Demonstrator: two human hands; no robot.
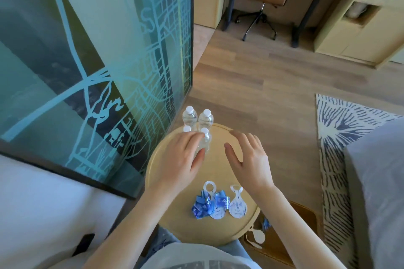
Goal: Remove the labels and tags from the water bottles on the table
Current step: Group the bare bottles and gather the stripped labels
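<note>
Several clear water bottles with white caps stand at the far edge of the round tan table [218,236]; two bare ones [189,118] [206,120] at the back, two in front. My left hand [181,159] holds the front right bottle [205,140], fingers near its cap and thumb on its side. It partly hides the front left bottle [187,129]. My right hand [247,157] hovers open beside that bottle, touching nothing. Crumpled blue labels [202,204] and white neck tags [237,204] lie at the table's near edge.
A glass panel [98,72] with a map print stands close on the left of the table. A cardboard box [282,238] on the floor at lower right holds a tag and a label. A bed [380,181] is on the right, a patterned rug [336,137] beside it.
</note>
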